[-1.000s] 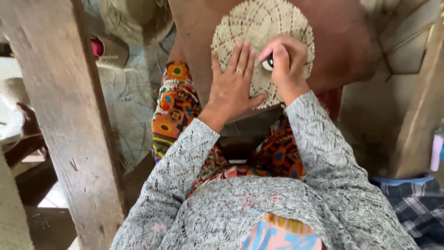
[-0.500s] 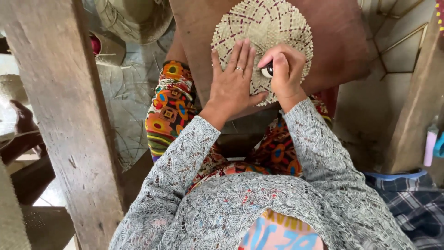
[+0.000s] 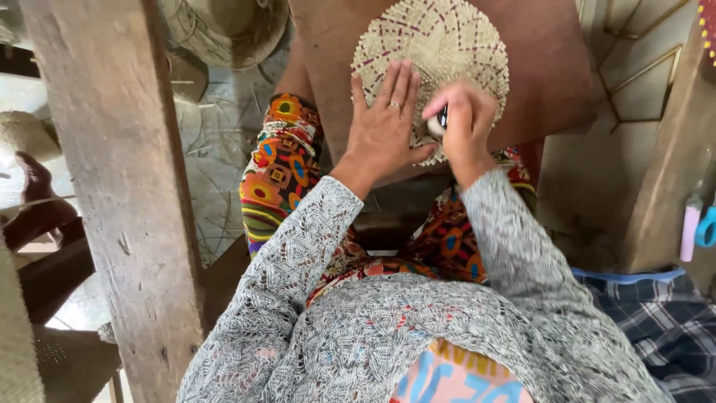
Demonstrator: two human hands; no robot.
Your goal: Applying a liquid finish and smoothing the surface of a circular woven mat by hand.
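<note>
Round woven straw mat [image 3: 440, 45] lies at upper centre of the frame on a brown board [image 3: 544, 67] across my lap. My left hand [image 3: 384, 130] presses flat on it, fingers spread and released. My right hand [image 3: 466, 127] is clenched around a small dark-and-white tool [image 3: 440, 122] at the mat's lower edge.

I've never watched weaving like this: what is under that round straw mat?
The round woven mat lies on a brown board resting over the person's lap. The left hand presses flat on it; the right hand grips a small dark tool. The board beneath the mat is covered.
</note>
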